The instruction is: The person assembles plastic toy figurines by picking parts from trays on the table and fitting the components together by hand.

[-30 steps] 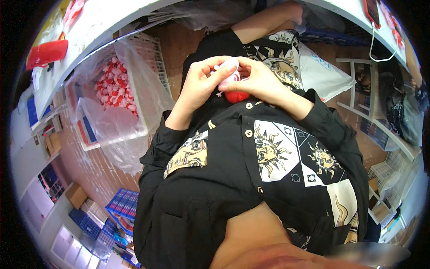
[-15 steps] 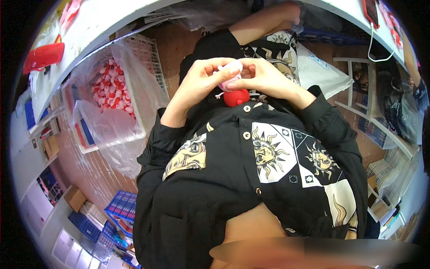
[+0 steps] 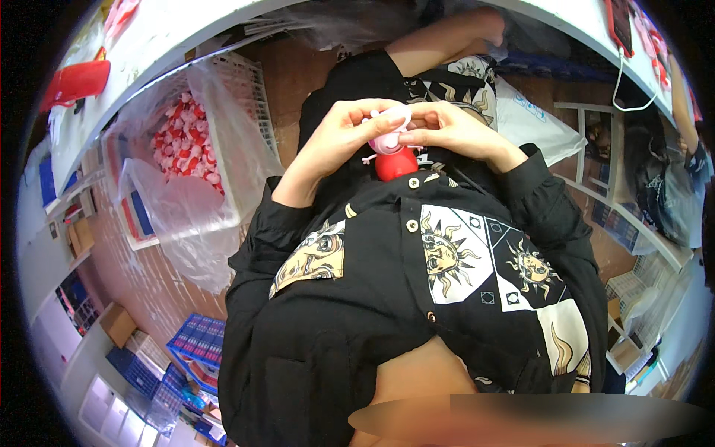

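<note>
A small toy figurine (image 3: 395, 165) with a pink head, thin pink arms and a round red body is held above my lap. From its left side my left hand (image 3: 344, 138) grips the head, with the thumb across the front. My right hand (image 3: 456, 135) closes on the head's other side, its thumb pressing near the face. The fingertips of both hands meet around the top of the head and partly cover it. Below the hands the red body hangs in plain view, close to my shirt front.
On the left, a white crate (image 3: 231, 149) lined with a clear plastic bag (image 3: 179, 216) holds many red and pink toy pieces (image 3: 188, 141). A white table (image 3: 171, 37) curves along the far side, with a phone (image 3: 618, 28) on a white cable. White racks (image 3: 625, 201) stand right.
The figurine has tilted so that more of its face and its arms show. Both hands keep hold of the head, with only small shifts of the fingers.
</note>
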`<move>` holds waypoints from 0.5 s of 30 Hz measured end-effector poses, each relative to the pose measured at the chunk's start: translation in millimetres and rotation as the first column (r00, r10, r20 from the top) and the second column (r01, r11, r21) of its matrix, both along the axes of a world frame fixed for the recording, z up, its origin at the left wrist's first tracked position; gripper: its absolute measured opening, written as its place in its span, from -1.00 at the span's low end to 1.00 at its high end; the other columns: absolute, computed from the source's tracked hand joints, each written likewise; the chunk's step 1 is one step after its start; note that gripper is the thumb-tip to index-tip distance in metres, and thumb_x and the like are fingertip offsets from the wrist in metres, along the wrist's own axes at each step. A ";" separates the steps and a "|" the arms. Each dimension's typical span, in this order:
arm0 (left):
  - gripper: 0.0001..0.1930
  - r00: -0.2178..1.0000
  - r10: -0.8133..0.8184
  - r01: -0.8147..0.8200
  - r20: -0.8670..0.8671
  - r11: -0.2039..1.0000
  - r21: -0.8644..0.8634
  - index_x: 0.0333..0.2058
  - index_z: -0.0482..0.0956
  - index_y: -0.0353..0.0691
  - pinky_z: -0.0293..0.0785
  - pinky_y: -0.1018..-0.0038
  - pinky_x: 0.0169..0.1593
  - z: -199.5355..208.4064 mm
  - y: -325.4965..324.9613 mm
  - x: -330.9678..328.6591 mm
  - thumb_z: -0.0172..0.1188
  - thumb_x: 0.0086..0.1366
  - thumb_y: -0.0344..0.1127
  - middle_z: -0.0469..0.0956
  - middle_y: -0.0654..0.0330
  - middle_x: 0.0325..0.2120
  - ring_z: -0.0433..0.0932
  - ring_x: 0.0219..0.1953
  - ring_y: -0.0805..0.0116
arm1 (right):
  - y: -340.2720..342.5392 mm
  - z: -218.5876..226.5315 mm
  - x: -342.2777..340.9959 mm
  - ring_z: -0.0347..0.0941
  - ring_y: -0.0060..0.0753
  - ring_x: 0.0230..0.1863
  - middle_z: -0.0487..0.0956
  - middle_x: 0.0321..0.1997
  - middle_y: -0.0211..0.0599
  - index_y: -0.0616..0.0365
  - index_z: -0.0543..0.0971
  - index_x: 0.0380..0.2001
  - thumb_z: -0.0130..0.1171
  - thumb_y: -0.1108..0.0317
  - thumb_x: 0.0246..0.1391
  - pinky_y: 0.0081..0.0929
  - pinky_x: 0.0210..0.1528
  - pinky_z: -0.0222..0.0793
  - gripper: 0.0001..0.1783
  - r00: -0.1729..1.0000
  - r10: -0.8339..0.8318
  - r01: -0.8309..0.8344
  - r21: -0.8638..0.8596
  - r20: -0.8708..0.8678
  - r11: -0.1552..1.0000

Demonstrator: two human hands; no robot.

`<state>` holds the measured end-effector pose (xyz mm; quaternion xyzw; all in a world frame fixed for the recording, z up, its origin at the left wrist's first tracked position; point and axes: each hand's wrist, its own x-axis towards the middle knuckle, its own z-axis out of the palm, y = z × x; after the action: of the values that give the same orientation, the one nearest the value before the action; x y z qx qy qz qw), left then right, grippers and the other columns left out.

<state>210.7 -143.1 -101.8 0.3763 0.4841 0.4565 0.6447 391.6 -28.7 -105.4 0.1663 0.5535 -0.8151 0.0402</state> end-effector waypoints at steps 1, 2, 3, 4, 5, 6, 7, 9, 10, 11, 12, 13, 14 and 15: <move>-0.63 0.998 0.057 -0.057 0.013 0.998 0.039 -0.10 0.57 -0.32 0.41 0.62 -0.13 -0.9 2.5 4.8 0.15 0.30 -0.13 0.60 0.27 -0.32 0.50 -0.26 0.58 | 1.4 -2.4 2.6 0.42 -0.60 0.00 0.53 -0.01 -0.33 0.26 0.40 0.08 0.15 0.20 0.16 -0.60 0.06 0.32 -0.51 1.000 -0.020 0.020 -0.041 -0.008 0.999; -0.64 0.993 0.112 -0.114 0.028 0.990 0.078 -0.08 0.56 -0.31 0.41 0.62 -0.13 -2.3 3.6 7.7 0.12 0.32 -0.14 0.60 0.27 -0.31 0.50 -0.27 0.58 | 2.8 -3.4 3.9 0.41 -0.59 0.02 0.50 0.03 -0.31 0.24 0.36 0.12 0.12 0.17 0.18 -0.59 0.06 0.32 -0.48 0.999 -0.041 0.040 -0.082 -0.014 0.996; -0.61 0.996 0.091 -0.093 0.025 0.993 0.071 -0.03 0.52 -0.31 0.34 0.57 0.00 -4.8 2.9 8.4 0.00 0.38 -0.12 0.54 0.17 -0.16 0.46 -0.10 0.49 | 2.4 -2.9 3.8 0.41 -0.59 0.02 0.50 0.03 -0.31 0.24 0.36 0.12 0.12 0.17 0.18 -0.59 0.06 0.32 -0.48 0.999 -0.039 0.038 -0.076 -0.013 0.996; -0.61 0.995 0.091 -0.093 0.028 0.992 0.079 -0.03 0.52 -0.31 0.34 0.57 0.00 -7.5 3.1 9.5 0.00 0.38 -0.12 0.54 0.17 -0.16 0.46 -0.10 0.49 | 0.7 -1.5 3.9 0.40 -0.58 0.03 0.49 0.04 -0.32 0.20 0.33 0.16 0.11 0.13 0.18 -0.57 0.06 0.32 -0.44 0.992 -0.127 0.127 -0.223 0.015 0.966; -0.58 0.985 0.130 -0.115 -0.112 0.984 0.134 -0.01 0.51 -0.31 0.27 0.54 0.07 -9.5 3.5 10.5 -0.05 0.39 -0.09 0.46 0.12 -0.07 0.37 0.01 0.44 | -1.3 1.0 3.6 0.40 -0.57 0.04 0.47 0.04 -0.33 0.16 0.29 0.19 0.09 0.09 0.19 -0.55 0.06 0.33 -0.41 0.976 -0.209 0.214 -0.363 0.055 0.907; -0.55 0.953 0.175 -0.129 -0.248 0.973 0.191 0.01 0.50 -0.32 0.20 0.51 0.14 -10.3 4.1 11.3 -0.10 0.41 -0.06 0.39 0.07 0.01 0.29 0.12 0.38 | -5.6 4.9 0.4 0.40 -0.57 0.04 0.47 0.04 -0.33 0.16 0.29 0.19 0.09 0.09 0.19 -0.55 0.06 0.33 -0.41 0.976 -0.209 0.214 -0.355 0.054 0.910; -0.55 0.953 0.173 -0.125 -0.247 0.972 0.199 0.01 0.50 -0.32 0.20 0.51 0.14 -10.5 4.7 12.9 -0.10 0.41 -0.06 0.39 0.07 0.01 0.29 0.12 0.38 | -12.1 8.8 -4.2 0.40 -0.56 0.03 0.48 0.02 -0.35 0.13 0.29 0.19 0.09 0.06 0.19 -0.54 0.06 0.33 -0.41 0.957 -0.281 0.289 -0.257 0.071 0.922; -0.49 0.922 0.233 -0.141 -0.309 0.946 0.292 0.17 0.28 -0.29 0.07 0.43 0.23 -7.1 5.1 17.2 -0.16 0.42 -0.04 0.21 -0.01 0.12 0.16 0.19 0.24 | -13.9 14.2 -5.6 0.41 -0.56 0.01 0.48 -0.02 -0.40 0.09 0.34 0.13 0.13 0.01 0.15 -0.53 0.06 0.34 -0.42 0.936 -0.337 0.350 -0.172 0.104 0.921; -0.44 0.903 0.262 -0.142 -0.339 0.929 0.341 0.25 0.17 -0.27 0.00 0.39 0.28 -3.1 5.4 18.1 -0.18 0.42 -0.03 0.13 -0.04 0.18 0.10 0.23 0.17 | -15.6 15.1 -6.9 0.41 -0.57 0.00 0.49 -0.01 -0.39 0.10 0.37 0.09 0.11 0.06 0.17 -0.53 0.04 0.35 -0.50 0.919 -0.385 0.394 -0.204 0.081 0.896; -0.35 0.915 0.206 -0.079 -0.347 0.935 0.346 0.33 -0.08 -0.25 -0.02 0.35 0.30 4.7 2.9 15.5 -0.16 0.41 -0.04 0.03 -0.06 0.22 0.10 0.25 0.16 | -16.8 19.6 -8.2 0.42 -0.56 0.01 0.49 -0.01 -0.38 0.11 0.37 0.08 0.09 0.10 0.20 -0.51 0.05 0.35 -0.53 0.893 -0.449 0.436 -0.249 0.002 0.865; -0.31 0.961 0.226 -0.179 -0.161 0.949 0.261 0.33 -0.14 -0.26 0.08 0.36 0.27 9.6 -1.6 19.5 -0.04 0.38 -0.16 0.07 -0.04 0.22 0.15 0.23 0.21 | -16.2 24.4 -9.6 0.42 -0.55 0.01 0.49 0.00 -0.37 0.11 0.37 0.08 0.07 0.13 0.22 -0.50 0.05 0.35 -0.56 0.856 -0.511 0.469 -0.297 -0.077 0.832; -0.27 0.973 0.230 -0.216 -0.020 0.937 0.275 0.33 -0.15 -0.27 0.12 0.37 0.26 17.7 -5.7 22.3 0.04 0.34 -0.24 0.10 -0.03 0.21 0.18 0.23 0.23 | -11.9 24.6 -9.4 0.43 -0.51 0.00 0.49 0.01 -0.32 0.14 0.36 0.08 0.02 0.17 0.25 -0.46 0.09 0.33 -0.59 0.825 -0.554 0.478 -0.388 -0.109 0.788; -0.23 0.967 0.224 -0.251 0.123 0.926 0.283 0.33 -0.15 -0.29 0.16 0.37 0.24 25.9 -9.3 25.3 0.13 0.29 -0.32 0.12 -0.02 0.20 0.20 0.22 0.25 | -11.2 29.2 -11.8 0.43 -0.47 0.01 0.48 0.01 -0.29 0.16 0.35 0.07 0.01 0.16 0.25 -0.41 0.12 0.31 -0.58 0.761 -0.639 0.538 -0.443 -0.111 0.717; -0.20 0.946 0.294 -0.322 0.138 0.908 0.270 0.31 -0.07 -0.32 0.25 0.41 0.19 34.7 -9.5 29.1 0.23 0.19 -0.46 0.22 -0.01 0.15 0.28 0.18 0.25 | -10.2 38.5 -16.1 0.42 -0.45 0.03 0.47 0.02 -0.28 0.16 0.34 0.07 0.00 0.16 0.26 -0.39 0.14 0.29 -0.58 0.743 -0.651 0.525 -0.465 -0.158 0.713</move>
<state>239.8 -152.6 -67.0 0.3631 0.4346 0.6355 0.5247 375.5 -39.0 -66.9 0.1939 0.2949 -0.8927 -0.2801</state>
